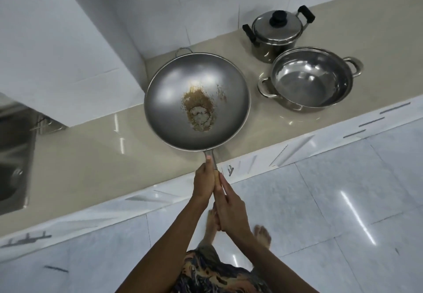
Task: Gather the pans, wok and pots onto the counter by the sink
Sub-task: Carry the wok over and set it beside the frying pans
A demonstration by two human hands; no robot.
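Both hands gripped the wok's [197, 100] long handle, the left hand [204, 181] wrapped nearer the bowl, the right hand [230, 208] closed behind it. The wok sat over the desk [91, 155], left of the lidded pot [275, 34] and open pot [309, 78]. Setting it down appeared to be the step; next it likely needed lowering flat and letting go.

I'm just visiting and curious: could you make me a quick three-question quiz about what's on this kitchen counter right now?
1. True or false: the wok is spotless inside.
2. Which hand grips nearer the wok's bowl: the left hand or the right hand?
3. Which item wears a lid? A) open pot B) lidded pot C) wok

Key:
1. False; brown residue sits at its centre.
2. The left hand.
3. B; it stands behind the open pot on the counter.
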